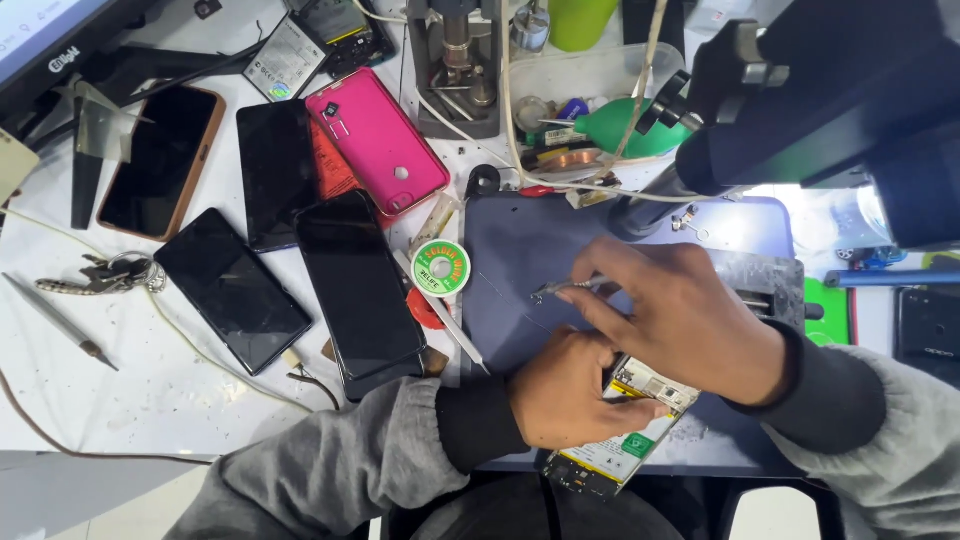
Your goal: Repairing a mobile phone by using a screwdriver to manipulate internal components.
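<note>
Opened phone [625, 425], back cover off with board and battery exposed, lies on the dark work mat [530, 250] at the near edge of the table [150, 400]. Left hand [570, 390] clamps down on it, fingers curled and pressed onto the phone body. Right hand [690, 320] is just beyond, fingers pinching metal tweezers [570, 288], tips pointing left over the mat, not on the board. Judging by this, the phone is opened but the work inside looks unfinished; nothing reassembled. Left of the mat: solder wick spool [441, 267], several black phones [358, 290], a pink phone [377, 140]. Keys [105, 275] far left.
</note>
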